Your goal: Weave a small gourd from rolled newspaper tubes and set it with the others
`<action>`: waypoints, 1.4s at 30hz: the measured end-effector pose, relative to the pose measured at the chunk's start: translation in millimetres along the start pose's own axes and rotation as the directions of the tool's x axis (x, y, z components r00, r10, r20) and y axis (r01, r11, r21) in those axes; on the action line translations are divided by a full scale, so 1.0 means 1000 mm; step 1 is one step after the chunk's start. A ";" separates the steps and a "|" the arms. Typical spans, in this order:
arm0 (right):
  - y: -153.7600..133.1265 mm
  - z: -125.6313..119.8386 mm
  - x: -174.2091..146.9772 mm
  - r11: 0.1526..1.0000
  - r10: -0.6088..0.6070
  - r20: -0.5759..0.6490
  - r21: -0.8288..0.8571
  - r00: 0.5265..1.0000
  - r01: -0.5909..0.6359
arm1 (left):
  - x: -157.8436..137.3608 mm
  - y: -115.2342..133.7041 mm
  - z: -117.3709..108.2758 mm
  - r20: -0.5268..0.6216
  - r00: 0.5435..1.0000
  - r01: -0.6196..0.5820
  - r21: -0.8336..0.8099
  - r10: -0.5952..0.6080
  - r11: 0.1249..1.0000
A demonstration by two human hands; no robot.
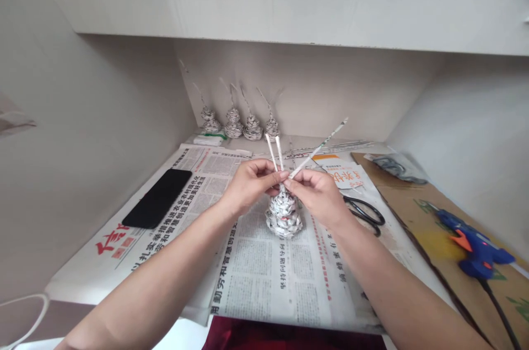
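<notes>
A small gourd-shaped piece woven from rolled newspaper (284,213) stands upright on the newspaper sheets in front of me. Several paper tubes rise from its narrow top. Two white tube ends (273,152) stick up by my left hand (258,180), whose thumb and fingers pinch the tubes at the neck. My right hand (316,190) is closed at the same spot, fingertips meeting the left ones, at the base of a longer paper tube (320,147) that slants up to the right. The exact grip at the neck is partly hidden by my fingers.
Several finished-looking woven gourds (233,123) line the back wall. A black phone (157,198) lies at left on the newspaper (256,273). Black-handled scissors (366,212) lie beside my right wrist. A blue glue gun (475,245) rests on cardboard (417,212), near a plastic bag (399,168).
</notes>
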State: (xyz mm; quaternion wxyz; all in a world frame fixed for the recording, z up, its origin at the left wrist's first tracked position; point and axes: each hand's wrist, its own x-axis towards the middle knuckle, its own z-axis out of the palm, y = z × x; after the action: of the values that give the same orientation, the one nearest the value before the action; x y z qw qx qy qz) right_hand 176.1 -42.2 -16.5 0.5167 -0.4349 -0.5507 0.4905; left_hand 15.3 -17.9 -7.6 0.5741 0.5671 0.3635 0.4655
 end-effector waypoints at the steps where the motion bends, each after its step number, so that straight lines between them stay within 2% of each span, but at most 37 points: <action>1: 0.000 0.000 0.000 1.000 -0.010 0.007 -0.012 1.000 0.010 | -0.001 0.001 0.001 -0.022 1.000 -0.002 -0.003 0.002 1.000; 8: 0.000 -0.001 -0.005 0.997 0.058 0.007 -0.047 0.998 -0.057 | -0.002 0.003 0.002 -0.035 0.999 0.001 0.000 -0.001 1.000; 14: 0.001 -0.002 -0.005 0.995 -0.024 -0.033 -0.096 0.999 0.021 | -0.002 0.001 0.003 -0.025 1.000 0.008 -0.033 -0.009 0.999; 20: 0.006 0.001 -0.003 0.998 0.025 -0.104 0.068 0.994 -0.018 | 0.004 -0.004 0.002 0.006 0.996 0.094 -0.125 -0.094 0.988; 25: 0.004 0.000 -0.002 0.991 0.056 -0.144 0.130 0.988 -0.037 | 0.006 -0.008 0.002 0.013 0.995 0.102 -0.175 -0.101 0.979; 31: 0.005 -0.002 -0.002 0.990 0.059 -0.156 0.133 0.986 -0.039 | 0.001 -0.003 0.002 0.066 0.998 0.013 0.008 -0.014 1.000; 37: 0.013 -0.003 -0.001 1.000 -0.010 -0.155 -0.003 0.988 0.010 | -0.005 0.003 0.010 -0.128 0.986 -0.073 0.218 0.102 0.973; 39: 0.014 -0.004 0.000 0.998 -0.043 -0.160 -0.049 0.986 0.036 | -0.006 0.004 0.011 -0.152 0.980 -0.092 0.228 0.129 0.969; 42: 0.011 -0.004 -0.001 0.998 -0.040 -0.168 -0.055 0.985 0.031 | -0.004 0.005 0.007 -0.064 0.992 -0.094 0.145 0.105 0.985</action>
State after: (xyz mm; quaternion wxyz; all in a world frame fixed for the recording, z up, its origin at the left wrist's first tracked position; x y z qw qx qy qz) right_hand 179.9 -41.5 -27.8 0.5588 -0.4784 -0.5251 0.4280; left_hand 20.3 -24.4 -2.8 0.4948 0.6069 0.3873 0.4866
